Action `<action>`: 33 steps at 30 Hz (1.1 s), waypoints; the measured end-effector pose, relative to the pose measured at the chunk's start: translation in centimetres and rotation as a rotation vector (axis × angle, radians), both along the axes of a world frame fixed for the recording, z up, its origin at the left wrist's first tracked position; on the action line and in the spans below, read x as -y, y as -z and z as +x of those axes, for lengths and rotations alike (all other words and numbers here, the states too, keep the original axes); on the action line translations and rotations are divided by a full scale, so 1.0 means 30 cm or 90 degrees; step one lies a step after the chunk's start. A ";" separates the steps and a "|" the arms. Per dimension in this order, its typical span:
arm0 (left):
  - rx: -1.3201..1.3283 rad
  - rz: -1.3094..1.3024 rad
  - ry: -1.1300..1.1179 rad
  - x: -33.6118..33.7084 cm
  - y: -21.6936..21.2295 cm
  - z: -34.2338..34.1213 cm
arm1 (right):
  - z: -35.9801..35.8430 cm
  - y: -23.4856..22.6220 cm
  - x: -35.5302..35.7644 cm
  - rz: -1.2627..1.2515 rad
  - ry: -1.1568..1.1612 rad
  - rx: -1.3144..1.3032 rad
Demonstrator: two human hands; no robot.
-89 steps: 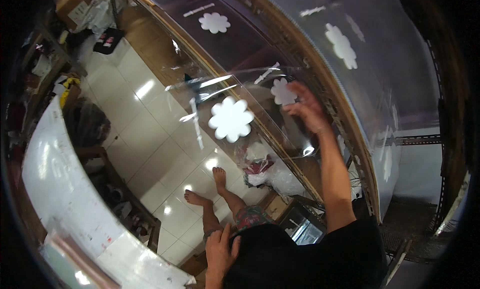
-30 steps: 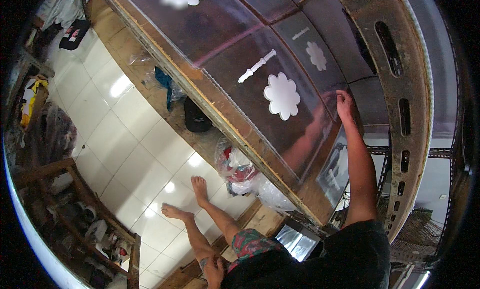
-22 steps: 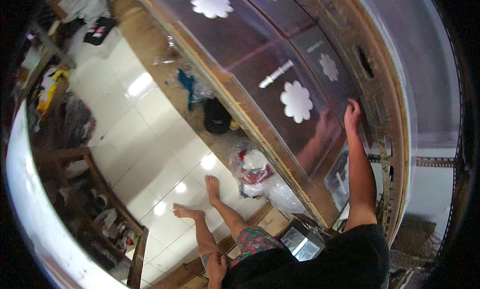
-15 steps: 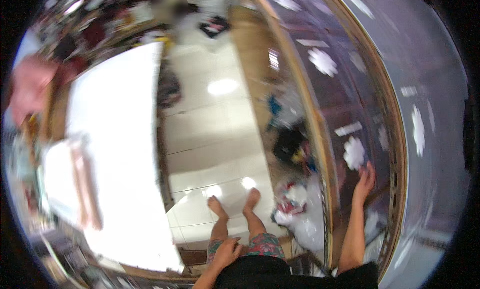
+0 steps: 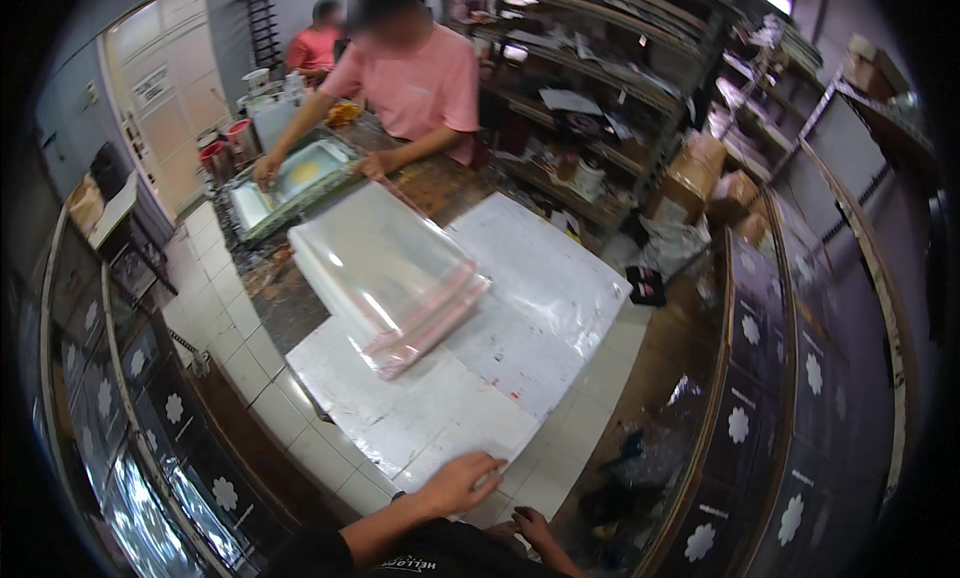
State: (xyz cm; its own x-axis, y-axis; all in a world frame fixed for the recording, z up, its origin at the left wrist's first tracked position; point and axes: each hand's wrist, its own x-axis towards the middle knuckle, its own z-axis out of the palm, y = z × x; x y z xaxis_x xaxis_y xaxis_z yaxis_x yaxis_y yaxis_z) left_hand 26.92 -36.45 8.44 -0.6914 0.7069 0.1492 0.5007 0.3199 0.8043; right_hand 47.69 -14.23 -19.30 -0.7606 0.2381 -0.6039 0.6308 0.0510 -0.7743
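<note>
My left hand [image 5: 462, 484] hangs over the near corner of the white-covered table [image 5: 450, 398], its fingers loosely bent and nothing visible in them. Lower and to its right is my right hand [image 5: 533, 527], held close to my body with loosely curled fingers, partly in shadow; I see nothing in it. On the table lies a stack of clear plastic sleeves [image 5: 385, 268] with pink edges, beyond the reach of both hands. Dark clear sheets with white flower prints [image 5: 738, 425] lie on the rack to my right.
Across the table a co-worker in a pink shirt [image 5: 425, 88] has both hands at a printing frame [image 5: 300, 173]. Another person [image 5: 312, 48] is behind. Metal shelves [image 5: 590, 88] stand at the back. More flower-printed sheets [image 5: 174, 408] are at left, and cardboard boxes [image 5: 693, 168] at far right.
My view has turned from the floor and right-hand rack to the table and co-worker. My right hand has left the flower-printed sheet and come in beside my body.
</note>
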 end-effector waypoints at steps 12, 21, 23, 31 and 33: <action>-0.300 -0.192 -0.203 0.266 0.110 -0.216 | 0.252 0.124 -0.350 -0.063 0.254 0.049; -0.309 -0.154 -0.208 0.261 0.109 -0.222 | -0.013 -0.043 -0.082 0.254 -0.071 0.101; -0.317 -0.143 -0.217 0.266 0.116 -0.218 | -0.052 -0.037 -0.060 0.259 -0.089 0.094; -0.307 -0.120 -0.212 0.277 0.131 -0.221 | -0.043 -0.084 -0.094 0.021 0.190 0.151; -0.300 -0.098 -0.210 0.279 0.148 -0.220 | -0.007 -0.078 -0.108 0.056 0.129 0.154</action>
